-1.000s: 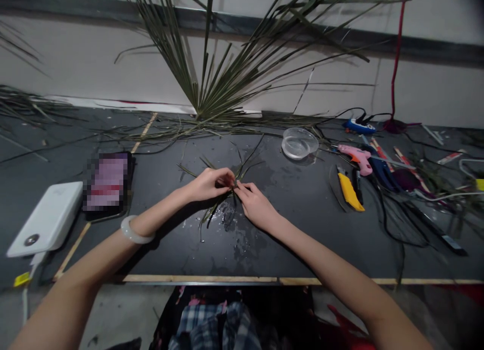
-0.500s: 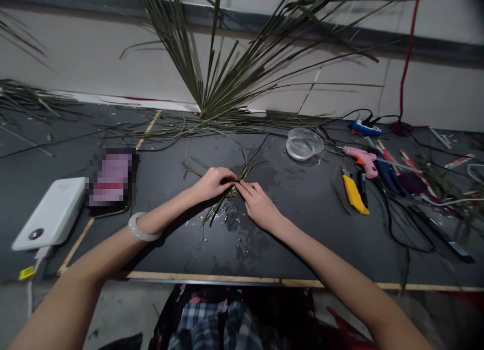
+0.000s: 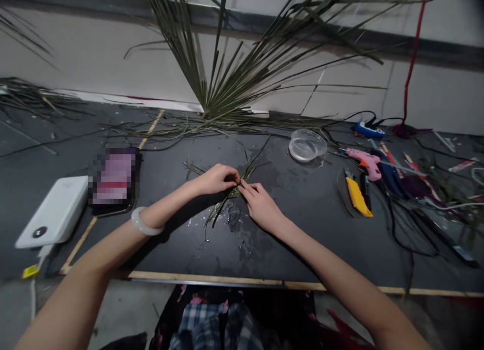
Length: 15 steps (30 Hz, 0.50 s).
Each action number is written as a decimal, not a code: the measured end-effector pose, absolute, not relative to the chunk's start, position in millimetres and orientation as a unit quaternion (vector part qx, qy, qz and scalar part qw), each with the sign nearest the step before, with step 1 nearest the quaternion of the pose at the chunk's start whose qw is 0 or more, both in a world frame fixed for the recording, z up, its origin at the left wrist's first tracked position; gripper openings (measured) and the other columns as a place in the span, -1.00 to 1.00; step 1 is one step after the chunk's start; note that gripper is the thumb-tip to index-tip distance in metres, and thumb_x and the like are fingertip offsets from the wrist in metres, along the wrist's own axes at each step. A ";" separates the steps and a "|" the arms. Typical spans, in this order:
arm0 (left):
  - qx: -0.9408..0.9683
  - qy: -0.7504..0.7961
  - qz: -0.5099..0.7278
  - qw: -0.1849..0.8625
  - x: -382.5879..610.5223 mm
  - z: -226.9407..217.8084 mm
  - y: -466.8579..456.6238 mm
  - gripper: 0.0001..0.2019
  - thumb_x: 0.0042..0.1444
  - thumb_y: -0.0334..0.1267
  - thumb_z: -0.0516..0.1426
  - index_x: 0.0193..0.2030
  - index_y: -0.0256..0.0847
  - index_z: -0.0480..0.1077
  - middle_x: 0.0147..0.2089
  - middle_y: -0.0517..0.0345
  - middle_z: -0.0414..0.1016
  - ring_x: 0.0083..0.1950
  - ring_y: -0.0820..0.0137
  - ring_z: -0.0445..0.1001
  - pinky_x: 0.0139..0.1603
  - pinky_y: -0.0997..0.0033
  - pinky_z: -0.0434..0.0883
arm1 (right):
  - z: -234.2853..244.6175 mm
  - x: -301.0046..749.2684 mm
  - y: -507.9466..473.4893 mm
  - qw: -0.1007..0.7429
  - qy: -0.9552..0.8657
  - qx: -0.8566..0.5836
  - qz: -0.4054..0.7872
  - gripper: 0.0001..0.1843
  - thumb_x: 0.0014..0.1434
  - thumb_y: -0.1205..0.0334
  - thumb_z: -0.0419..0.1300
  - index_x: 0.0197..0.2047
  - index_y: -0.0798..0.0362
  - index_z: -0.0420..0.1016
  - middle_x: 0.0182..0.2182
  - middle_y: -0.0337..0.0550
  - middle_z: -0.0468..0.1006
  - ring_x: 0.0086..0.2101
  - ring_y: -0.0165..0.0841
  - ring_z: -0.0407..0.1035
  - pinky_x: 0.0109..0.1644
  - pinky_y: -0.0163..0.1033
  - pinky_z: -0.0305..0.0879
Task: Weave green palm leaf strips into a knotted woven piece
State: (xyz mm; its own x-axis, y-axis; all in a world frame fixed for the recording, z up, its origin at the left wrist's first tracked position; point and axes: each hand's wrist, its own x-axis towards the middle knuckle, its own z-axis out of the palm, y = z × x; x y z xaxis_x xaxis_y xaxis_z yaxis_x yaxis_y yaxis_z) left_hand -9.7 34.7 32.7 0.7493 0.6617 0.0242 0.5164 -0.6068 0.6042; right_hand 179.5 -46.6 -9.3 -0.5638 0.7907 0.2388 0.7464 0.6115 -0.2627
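Note:
A small woven piece of green palm leaf strips (image 3: 235, 192) lies on the wet dark tabletop, with loose strip ends spreading out on several sides. My left hand (image 3: 220, 179) pinches a strip at its upper edge between thumb and forefinger. Against the right side of the weave, my right hand (image 3: 260, 201) presses with fingers together, its fingertips nearly meeting the left ones. The fingers partly hide the weave. A pale bangle (image 3: 145, 224) circles my left wrist.
A fan of palm leaf (image 3: 215, 95) leans on the wall behind. Left are a blurred phone (image 3: 113, 181) and white power bank (image 3: 53, 211). Right are a clear plastic bowl (image 3: 307, 146), pink glue gun (image 3: 365, 161), yellow-handled tool (image 3: 358, 196) and cables.
My left fingers have lifted slightly and curl more at the weave. My right hand stays at nearly the same spot. The whole view has shifted a little.

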 end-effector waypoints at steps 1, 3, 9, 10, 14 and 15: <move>0.883 0.337 0.125 0.302 -9.7 31.3 35.3 -0.86 0.06 -0.35 0.10 -0.26 -0.28 0.47 -0.33 0.14 0.54 -0.32 0.46 0.46 -0.26 0.54 0.30 | -9.3 179.3 -46.8 0.167 -0.882 -0.436 0.065 -0.50 0.14 0.54 -0.07 0.15 0.34 0.33 0.18 0.19 0.31 -0.04 -0.13 0.21 0.11 0.05 0.30; 0.869 0.353 0.129 0.321 -9.6 27.6 36.4 -0.86 0.05 -0.32 0.13 -0.28 -0.28 0.48 -0.37 0.16 0.53 -0.34 0.47 0.45 -0.29 0.55 0.29 | -8.7 179.0 -47.2 0.164 -0.881 -0.439 0.066 -0.49 0.14 0.54 -0.07 0.16 0.35 0.32 0.18 0.21 0.31 -0.03 -0.12 0.21 0.11 0.05 0.31; 0.826 0.433 0.128 0.336 -10.7 19.0 40.8 -0.87 -0.06 -0.25 0.23 -0.36 -0.25 0.48 -0.45 0.22 0.51 -0.42 0.49 0.43 -0.40 0.58 0.24 | -6.8 177.1 -47.5 0.148 -0.881 -0.444 0.061 -0.47 0.11 0.56 -0.06 0.16 0.33 0.33 0.17 0.22 0.31 0.11 -0.10 0.18 0.19 0.06 0.24; 0.825 0.452 0.124 0.316 -11.5 18.7 41.3 -0.86 -0.07 -0.22 0.25 -0.37 -0.23 0.48 -0.45 0.22 0.51 -0.42 0.49 0.43 -0.42 0.57 0.22 | -7.1 177.1 -47.2 0.146 -0.883 -0.441 0.059 -0.47 0.11 0.56 -0.06 0.16 0.34 0.33 0.17 0.23 0.32 0.16 -0.11 0.15 0.23 0.05 0.19; 0.819 0.501 0.114 0.256 -14.7 20.2 41.9 -0.78 -0.14 -0.10 0.31 -0.41 -0.16 0.48 -0.45 0.25 0.51 -0.44 0.47 0.43 -0.48 0.55 0.15 | -7.8 178.7 -44.2 0.146 -0.892 -0.420 0.080 -0.40 0.07 0.57 -0.07 0.20 0.32 0.26 0.18 0.23 0.29 0.22 -0.17 0.11 0.28 0.05 0.14; 0.820 0.502 0.113 0.253 -15.0 20.6 41.7 -0.78 -0.14 -0.09 0.31 -0.41 -0.16 0.48 -0.45 0.26 0.51 -0.44 0.47 0.43 -0.49 0.55 0.14 | -7.2 179.4 -43.1 0.147 -0.893 -0.416 0.089 -0.38 0.06 0.58 -0.07 0.22 0.31 0.24 0.19 0.23 0.28 0.22 -0.18 0.12 0.28 0.04 0.14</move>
